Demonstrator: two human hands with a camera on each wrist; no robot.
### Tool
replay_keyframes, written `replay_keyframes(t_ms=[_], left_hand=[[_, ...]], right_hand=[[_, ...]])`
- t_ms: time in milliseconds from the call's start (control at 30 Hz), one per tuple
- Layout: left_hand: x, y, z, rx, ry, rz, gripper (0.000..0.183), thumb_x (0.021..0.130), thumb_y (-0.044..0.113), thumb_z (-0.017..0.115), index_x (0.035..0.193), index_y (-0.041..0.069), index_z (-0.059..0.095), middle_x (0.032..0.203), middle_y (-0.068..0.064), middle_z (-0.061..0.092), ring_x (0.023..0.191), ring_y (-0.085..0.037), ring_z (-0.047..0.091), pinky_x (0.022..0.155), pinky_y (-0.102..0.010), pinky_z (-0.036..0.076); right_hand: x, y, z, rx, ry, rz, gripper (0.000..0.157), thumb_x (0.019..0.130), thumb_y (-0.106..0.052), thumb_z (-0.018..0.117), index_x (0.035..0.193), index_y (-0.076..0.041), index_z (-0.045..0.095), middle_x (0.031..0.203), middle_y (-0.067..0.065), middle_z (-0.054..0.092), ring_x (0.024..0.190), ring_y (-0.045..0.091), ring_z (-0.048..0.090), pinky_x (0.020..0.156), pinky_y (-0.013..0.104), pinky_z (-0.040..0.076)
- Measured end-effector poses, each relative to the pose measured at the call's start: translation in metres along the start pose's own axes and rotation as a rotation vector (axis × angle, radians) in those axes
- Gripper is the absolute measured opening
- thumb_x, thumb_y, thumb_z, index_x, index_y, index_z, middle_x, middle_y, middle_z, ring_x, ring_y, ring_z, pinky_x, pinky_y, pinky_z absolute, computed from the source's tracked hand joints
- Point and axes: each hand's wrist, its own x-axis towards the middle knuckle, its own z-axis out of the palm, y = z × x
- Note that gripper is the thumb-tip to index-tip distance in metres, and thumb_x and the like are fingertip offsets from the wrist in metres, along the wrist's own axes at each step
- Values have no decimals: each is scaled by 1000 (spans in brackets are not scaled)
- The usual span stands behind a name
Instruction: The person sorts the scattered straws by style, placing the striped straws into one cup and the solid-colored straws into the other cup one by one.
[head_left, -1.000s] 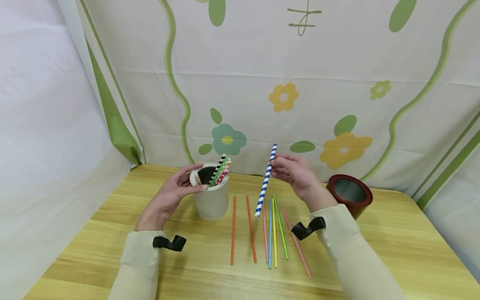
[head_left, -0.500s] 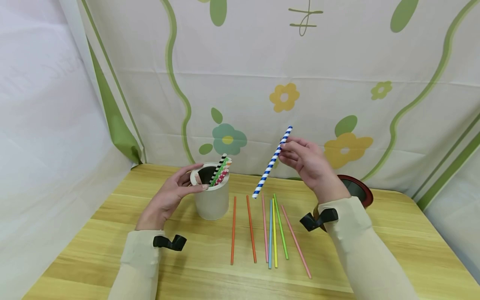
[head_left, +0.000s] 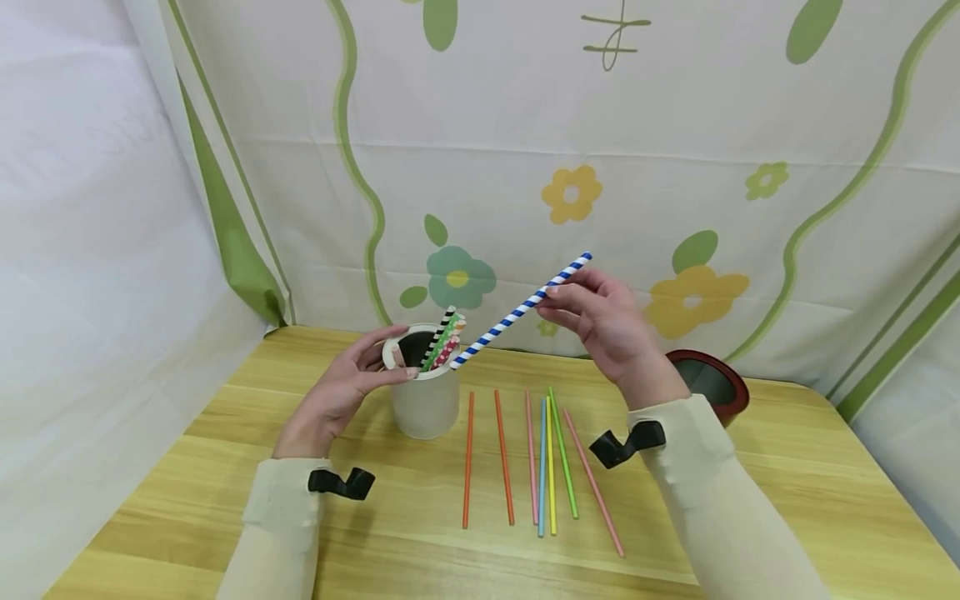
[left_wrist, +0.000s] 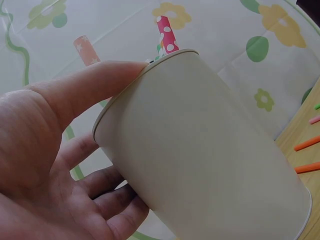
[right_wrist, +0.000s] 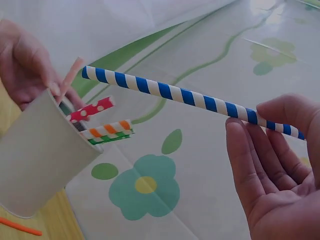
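A white cylindrical cup [head_left: 426, 408] stands on the table, several patterned paper straws [head_left: 444, 340] leaning in it. My left hand [head_left: 347, 387] holds this cup at its rim, thumb over the near edge and fingers round the left side. Between thumb and fingertips, my right hand [head_left: 600, 325] pinches a blue-and-white striped paper straw [head_left: 521, 310] near its upper end. It slants down to the left, its lower end close to the cup's right rim. In the right wrist view, a red dotted straw [right_wrist: 92, 109] and an orange-striped straw [right_wrist: 107, 130] stick out of the cup.
Several thin plain-coloured sticks lie on the wooden table [head_left: 390, 533], among them an orange stick [head_left: 468, 458], a yellow stick [head_left: 551, 467] and a green stick [head_left: 562, 454]. A dark red round container [head_left: 738, 400] stands behind my right forearm. A flowered cloth [head_left: 480, 192] hangs at the back.
The striped straw was lifted up and right, then swung to a flatter slant, its lower end moving left to the cup. My left hand has kept its hold on the cup.
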Motion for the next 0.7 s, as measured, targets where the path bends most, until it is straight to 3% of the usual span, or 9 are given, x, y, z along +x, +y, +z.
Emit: replay_keyframes(t_ms=[367, 567, 700], left_hand=[[0, 0, 0, -7, 1, -1, 78, 95, 8, 81, 164, 20, 45, 160, -15, 54, 135, -24, 55, 124, -42, 33], [1, 0, 0, -9, 2, 3, 78, 95, 7, 80, 163, 20, 46, 155, -12, 58, 127, -19, 57, 120, -38, 36], [0, 0, 0, -10, 4, -2, 78, 95, 7, 80, 164, 20, 45, 161, -15, 54, 134, -23, 55, 120, -38, 36]], right_hand=[[8, 17, 28, -183, -5, -14, 13, 100, 3, 70, 106, -6, 63, 95, 2, 74, 89, 17, 81, 94, 39, 65], [11, 30, 37, -239, -21, -14, 14, 99, 3, 72, 107, -4, 62, 98, 6, 74, 91, 17, 80, 92, 39, 66], [13, 39, 46, -304, -58, 22, 16, 96, 3, 74, 108, -2, 64, 99, 8, 73, 91, 18, 79, 91, 39, 67]])
